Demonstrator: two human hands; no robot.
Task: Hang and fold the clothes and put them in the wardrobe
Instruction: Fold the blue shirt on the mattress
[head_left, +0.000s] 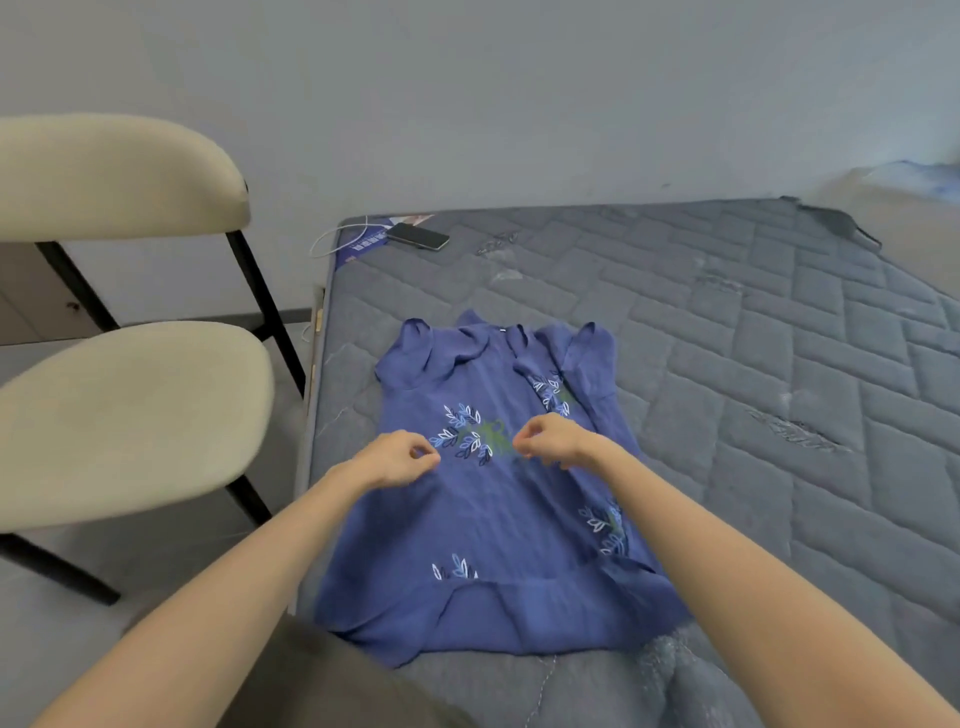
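**Soft blue dress flat on the bed**

The dress (498, 525) lies flat on the mattress (753, 364), collar toward 12 o'clock. It looks light, limp and slippery, best taken by the shoulders. The left hand (400, 460) and right hand (553, 441) curl at its waist, seemingly pinching cloth.

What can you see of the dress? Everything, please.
The dress is thin-looking blue cloth with white and blue leaf prints, short sleeves and a high collar. It lies spread out on the mattress, collar far from the person and hem near. The cloth is slightly rumpled, and the sleeves look folded inward. The left hand and right hand are over its middle with fingers curled as if pinching. Whether they grip the cloth is unclear.
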